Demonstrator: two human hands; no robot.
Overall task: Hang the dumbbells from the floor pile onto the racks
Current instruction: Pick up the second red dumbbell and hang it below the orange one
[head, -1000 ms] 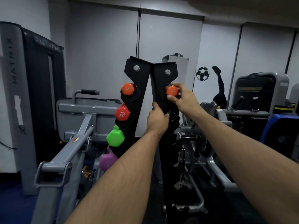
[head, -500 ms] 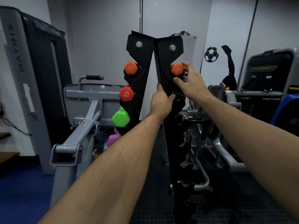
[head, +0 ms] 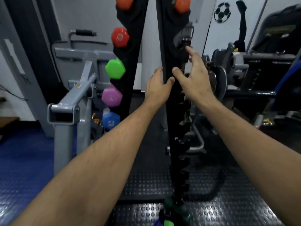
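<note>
An orange dumbbell (head: 182, 4) hung on the right-hand rack (head: 171, 111) at the frame's 12 o'clock. On the left-hand rack (head: 130, 51), another orange dumbbell (head: 124, 3) topped a column running down toward 9 o'clock: red dumbbell (head: 120, 37), green dumbbell (head: 115, 68), purple dumbbell (head: 111, 95) and blue dumbbell (head: 111, 121). More dumbbells (head: 168, 216) lay on the floor (head: 228, 201) at 6 o'clock, at the rack's foot, partly hidden. The left hand (head: 157, 87) gripped the near edge of the right-hand rack, thumb on its face and fingers wrapped behind. The right hand (head: 193, 75), just beside it at 3 o'clock, held nothing, its fingers spread and loosely extended toward the rack's hooks. Grey gym machines (head: 70, 101) stood at 9 o'clock; a football decal (head: 222, 12) marked the wall at 1 o'clock.
</note>
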